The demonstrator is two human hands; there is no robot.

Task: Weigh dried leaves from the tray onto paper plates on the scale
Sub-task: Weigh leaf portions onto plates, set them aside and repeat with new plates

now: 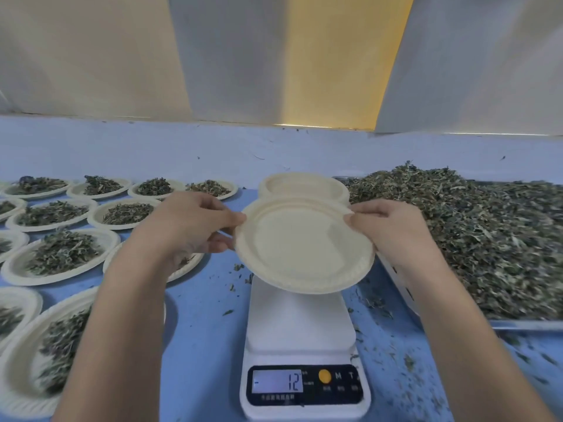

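Left hand [195,222] and right hand [385,222] each pinching opposite rims of an empty round cream paper plate [301,245], held tilted above the white digital kitchen scale [300,327], heaped metal tray of dried green leaves [487,239] at right, filled plates [65,251] at left.

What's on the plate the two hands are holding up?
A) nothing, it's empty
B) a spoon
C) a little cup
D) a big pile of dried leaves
A: the paper plate, gripped at its rim by the left hand and the right hand above the scale, shows only its bare cream surface.
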